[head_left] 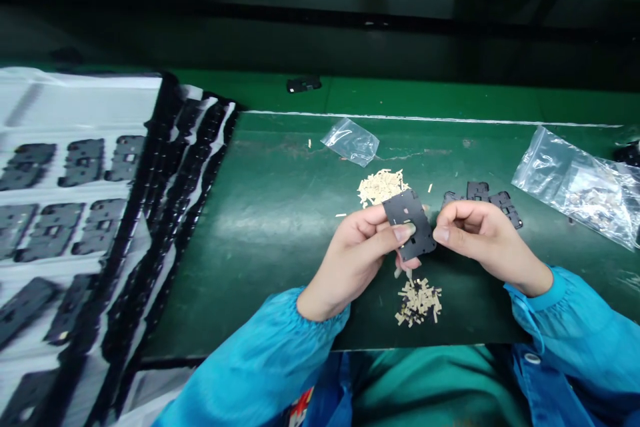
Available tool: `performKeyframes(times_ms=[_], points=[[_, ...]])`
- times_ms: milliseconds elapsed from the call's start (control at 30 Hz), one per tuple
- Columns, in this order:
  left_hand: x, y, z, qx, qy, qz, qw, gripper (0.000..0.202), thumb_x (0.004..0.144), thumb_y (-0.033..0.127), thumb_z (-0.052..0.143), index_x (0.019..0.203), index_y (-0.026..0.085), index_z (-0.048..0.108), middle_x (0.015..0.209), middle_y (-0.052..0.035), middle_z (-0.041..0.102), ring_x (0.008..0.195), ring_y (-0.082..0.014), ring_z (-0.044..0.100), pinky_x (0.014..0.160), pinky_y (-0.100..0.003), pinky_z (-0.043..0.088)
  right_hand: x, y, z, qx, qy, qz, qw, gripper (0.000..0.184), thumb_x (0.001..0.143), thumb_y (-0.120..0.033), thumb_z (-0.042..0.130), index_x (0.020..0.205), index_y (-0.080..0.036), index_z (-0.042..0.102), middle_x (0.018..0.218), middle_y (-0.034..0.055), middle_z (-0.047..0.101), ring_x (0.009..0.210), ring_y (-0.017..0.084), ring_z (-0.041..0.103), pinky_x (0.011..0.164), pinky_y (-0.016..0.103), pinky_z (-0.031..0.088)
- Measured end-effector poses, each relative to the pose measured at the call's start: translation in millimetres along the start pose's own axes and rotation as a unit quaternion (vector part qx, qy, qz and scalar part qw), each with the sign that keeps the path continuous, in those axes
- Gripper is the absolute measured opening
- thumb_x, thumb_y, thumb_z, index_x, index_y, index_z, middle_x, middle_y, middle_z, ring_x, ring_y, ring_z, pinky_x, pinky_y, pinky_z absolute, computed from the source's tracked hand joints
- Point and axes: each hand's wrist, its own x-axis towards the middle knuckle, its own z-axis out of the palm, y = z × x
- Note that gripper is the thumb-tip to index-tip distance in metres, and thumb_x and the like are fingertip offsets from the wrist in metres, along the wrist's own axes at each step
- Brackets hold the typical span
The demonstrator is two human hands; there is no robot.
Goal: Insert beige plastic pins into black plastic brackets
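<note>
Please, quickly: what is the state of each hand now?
Left hand: closed, fingers gripping a black plate.
Right hand: closed, fingers curled beside the plate; cannot tell if holding anything.

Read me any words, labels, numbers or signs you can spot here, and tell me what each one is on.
No readable text anywhere in this view.
Red and white print on the clothing: cut off at the bottom edge and too blurred to read.
Black plate: no legible marks.

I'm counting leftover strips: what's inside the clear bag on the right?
A heap of pale strips shows through the clear plastic bag; its crumpled, glaring film hides how many there are and anything beneath them.
</note>
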Motion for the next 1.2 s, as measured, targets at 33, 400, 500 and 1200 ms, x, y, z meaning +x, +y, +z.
performKeyframes(times_ms=[33,400,500,1200], points=[[0,0,0.5,-0.008,-0.005,0.003,1.000,0.017,0.082,0.029,0.081,0.092,0.016,0.078,0.063,-0.0007,0.072,0.047,-0.0109,0.064,0.046,-0.019,0.051,1,2,-1,0.007,-0.003,-0.003,1.000,0.033,0.075,-0.043,0.087,0.073,-0.018,0.065,0.063,-0.0052,0.052,0.057,0.009,0.040,0.056,0.025,0.033],[-3,-4,-5.3,0.072,0.012,0.057,0.996,0.020,0.084,0.033,0.081,0.081,0.015,0.074,0.062,-0.0024,0.073,0.052,-0.0140,0.067,0.052,-0.023,0.056,1,4,2,0.027,-0.017,-0.002,0.999,0.034,0.081,-0.048,0.082,0.073,-0.018,0.069,0.066,-0.0026,0.058,0.057,0.009,0.041,0.055,0.025,0.036],[-3,-3,-2.2,0.033,-0.006,0.032,0.999,0.020,0.084,0.033,0.082,0.084,0.015,0.074,0.064,-0.0021,0.072,0.052,-0.0127,0.065,0.051,-0.021,0.055,2,11,4,0.069,-0.038,0.011,0.997,0.035,0.074,-0.046,0.089,0.071,-0.018,0.067,0.061,-0.0047,0.054,0.055,0.009,0.040,0.053,0.024,0.033],[9,-17,9.2,-0.117,-0.018,-0.064,0.991,0.026,0.082,0.032,0.084,0.093,0.014,0.070,0.063,-0.0004,0.067,0.049,-0.0080,0.060,0.048,-0.015,0.047,-1,22,3,-0.246,0.110,-0.287,0.919,0.033,0.103,-0.034,0.053,0.078,-0.020,0.070,0.070,0.0036,0.061,0.067,0.018,0.055,0.065,0.033,0.045]])
